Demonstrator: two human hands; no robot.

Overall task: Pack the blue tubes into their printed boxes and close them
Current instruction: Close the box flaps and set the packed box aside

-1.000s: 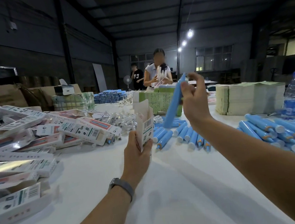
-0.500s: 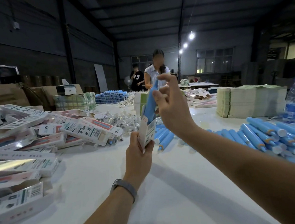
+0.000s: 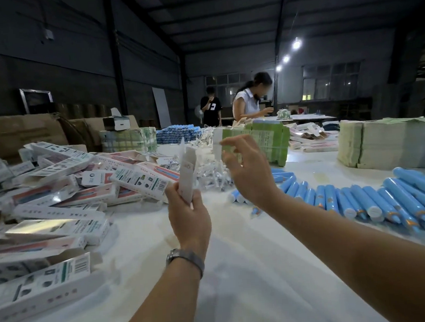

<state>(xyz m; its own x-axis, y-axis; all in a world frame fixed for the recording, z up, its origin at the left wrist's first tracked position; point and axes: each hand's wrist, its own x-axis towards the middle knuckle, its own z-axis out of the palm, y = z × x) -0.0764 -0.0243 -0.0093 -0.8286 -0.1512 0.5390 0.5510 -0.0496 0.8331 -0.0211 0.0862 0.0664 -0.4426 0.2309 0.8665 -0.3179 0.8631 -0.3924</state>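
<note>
Narrow white printed cardboard box (image 3: 187, 174), held upright above the white tabletop (image 3: 242, 273), its top flaps standing open; no tube shows above its mouth, and whether one sits inside cannot be told. The left hand (image 3: 188, 215) grips the lower half of the box, fingers and thumb curled round it. The right hand (image 3: 249, 169) hovers just beside the box's upper end, empty, fingers spread and loosely bent, touching nothing.

Loose blue plastic tubes with white caps (image 3: 379, 200) lie in a row on the tabletop to the right; a heap of filled printed boxes (image 3: 55, 200) lies to the left; stacks of flat greenish box blanks (image 3: 389, 142) stand beyond. Two other persons work at the far end.

Probable step: tucking the top flap shut. Risks, as judged:
- the thin flap may crease or fold outside the slot if pressed off-line;
- a grip low on the box leaves the upper end free to flex or tilt under the closing push;
- squeezing the light card may bow the mouth, so the flap jams.
</note>
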